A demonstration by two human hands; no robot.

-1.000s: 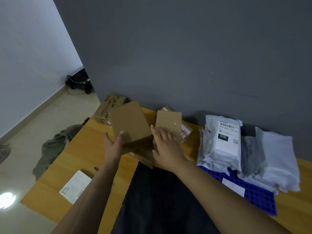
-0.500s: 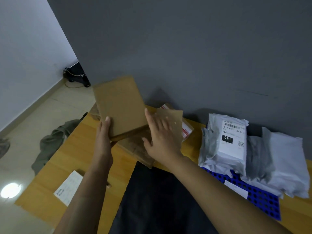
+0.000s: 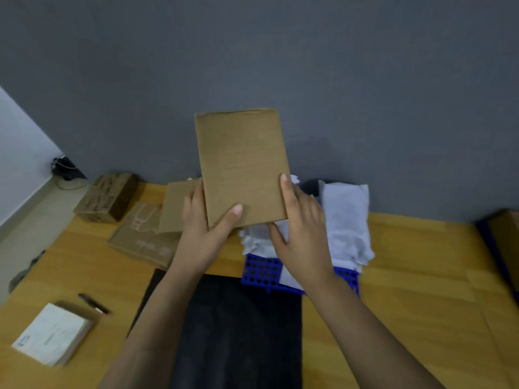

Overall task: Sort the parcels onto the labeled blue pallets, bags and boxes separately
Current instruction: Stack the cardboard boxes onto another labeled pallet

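Observation:
A flat brown cardboard box (image 3: 241,164) is held up in the air, above the table's middle. My left hand (image 3: 205,234) grips its lower left corner, thumb on the front. My right hand (image 3: 300,234) holds its lower right edge, fingers along the side. Below and behind it lie white and grey mailer bags (image 3: 345,220) on a blue perforated pallet (image 3: 261,273). More cardboard boxes (image 3: 148,231) lie on the table to the left. At the far right edge shows another blue pallet (image 3: 494,248) bearing a brown box (image 3: 505,237).
A dark brown printed box (image 3: 108,197) sits at the table's back left corner. A black mat (image 3: 238,332) covers the near middle of the wooden table (image 3: 407,290). A white notepad (image 3: 53,332) and a pen (image 3: 94,303) lie front left. The grey wall stands close behind.
The flat box has been lifted off the left pile and carried right, over the bags. My right hand left the other box and took this one's right edge. The view swung right.

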